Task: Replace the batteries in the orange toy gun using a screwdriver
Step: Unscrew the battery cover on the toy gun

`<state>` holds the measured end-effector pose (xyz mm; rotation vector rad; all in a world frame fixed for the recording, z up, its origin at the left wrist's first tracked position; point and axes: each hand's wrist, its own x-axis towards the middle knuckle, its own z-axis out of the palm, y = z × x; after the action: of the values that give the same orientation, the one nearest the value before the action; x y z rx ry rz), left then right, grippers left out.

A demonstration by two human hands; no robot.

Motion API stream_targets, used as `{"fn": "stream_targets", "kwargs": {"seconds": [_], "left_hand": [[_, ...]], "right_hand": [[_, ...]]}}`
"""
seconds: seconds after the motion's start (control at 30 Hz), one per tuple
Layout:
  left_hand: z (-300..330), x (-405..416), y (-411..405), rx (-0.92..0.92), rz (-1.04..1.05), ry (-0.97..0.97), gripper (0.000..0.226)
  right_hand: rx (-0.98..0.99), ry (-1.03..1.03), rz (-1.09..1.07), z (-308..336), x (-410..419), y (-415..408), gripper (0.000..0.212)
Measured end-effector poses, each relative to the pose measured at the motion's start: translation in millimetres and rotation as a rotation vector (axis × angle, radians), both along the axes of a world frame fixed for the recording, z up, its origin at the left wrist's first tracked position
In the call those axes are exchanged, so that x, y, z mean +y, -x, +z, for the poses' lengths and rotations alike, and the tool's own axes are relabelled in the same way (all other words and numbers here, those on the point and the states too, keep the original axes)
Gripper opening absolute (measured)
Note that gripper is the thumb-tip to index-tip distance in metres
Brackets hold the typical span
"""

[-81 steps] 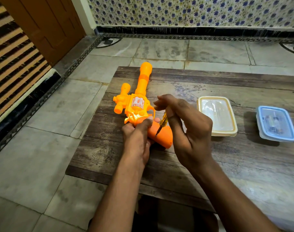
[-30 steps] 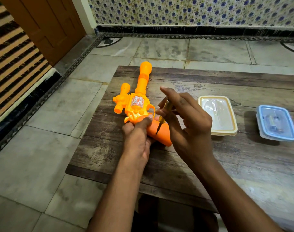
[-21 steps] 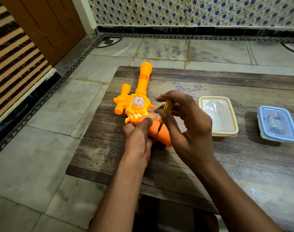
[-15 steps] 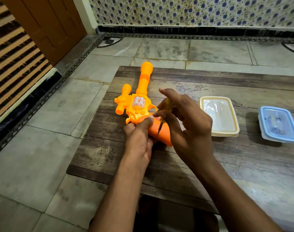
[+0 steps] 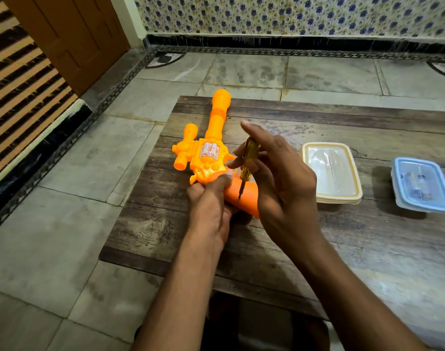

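home: tiled floor [image 5: 64,236], wooden door [image 5: 72,34]

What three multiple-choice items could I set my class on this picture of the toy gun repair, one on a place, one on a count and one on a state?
1. Where does the screwdriver tip rest?
A. on the orange toy gun's grip
B. on the blue-rimmed box
C. on the floor

2. How many lidded plastic boxes stand on the wooden table?
A. one
B. two
C. four

3. What is the left hand doing?
A. lying flat on the table
B. lifting a lid
C. gripping the toy gun

Answers:
1 A: the tip meets the orange grip below the right hand, which holds the yellow handle.
2 B: a cream-rimmed box and a blue-rimmed box stand to the right.
3 C: its fingers curl over the gun's body near the grip.
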<state>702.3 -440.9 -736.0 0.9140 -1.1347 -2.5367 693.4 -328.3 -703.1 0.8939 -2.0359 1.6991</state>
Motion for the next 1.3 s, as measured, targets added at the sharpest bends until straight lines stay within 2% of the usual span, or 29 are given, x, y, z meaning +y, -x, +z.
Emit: {"fn": "stream_targets", "kwargs": {"seconds": [0.13, 0.3, 0.43, 0.53, 0.67, 0.83, 0.97, 1.07, 1.17, 1.3], "left_hand": [[-2.6, -0.3, 0.4, -0.013, 0.003, 0.035, 0.044], [-5.2, -0.1, -0.4, -0.014, -0.003, 0.04, 0.046], [-2.8, -1.7, -1.6, 0.01, -0.017, 0.021, 0.042], [-0.5, -2.0, -2.4, 0.009, -0.031, 0.031, 0.038], [-0.5, -6.8, -3.3, -0.014, -0.021, 0.018, 0.044], [-2.5, -7.6, -3.7, -0.015, -0.042, 0.023, 0.029], [-2.4, -5.6, -0.7, -0.034, -0.04, 0.029, 0.038], [-3.3, -3.3, 0.7, -0.031, -0.009, 0.013, 0.046], [-1.4, -1.9, 0.4, -0.038, -0.022, 0.014, 0.045], [2.5, -1.3, -0.4, -0.051, -0.034, 0.019, 0.04]], "right_hand": [[-0.012, 0.002, -0.01, 0.1, 0.3, -0.1, 0.042], [0.078, -0.085, -0.108, -1.6, -0.2, 1.4, 0.052], [0.012, -0.039, 0.004, -3.6, 1.3, 1.0, 0.058], [0.028, -0.037, -0.001, 0.4, 0.8, -2.2, 0.048], [0.074, -0.042, -0.09, 4.4, -2.9, -3.4, 0.039], [0.035, -0.027, -0.05, -2.7, -4.5, -0.7, 0.053], [-0.012, -0.011, 0.012, -5.0, -1.9, 0.3, 0.046], [0.055, -0.061, -0.063, -1.1, -0.5, 1.4, 0.039], [0.077, -0.08, -0.125, -1.0, -0.2, 3.7, 0.042], [-0.019, 0.002, -0.028, -3.3, 1.4, 3.4, 0.052]]}}
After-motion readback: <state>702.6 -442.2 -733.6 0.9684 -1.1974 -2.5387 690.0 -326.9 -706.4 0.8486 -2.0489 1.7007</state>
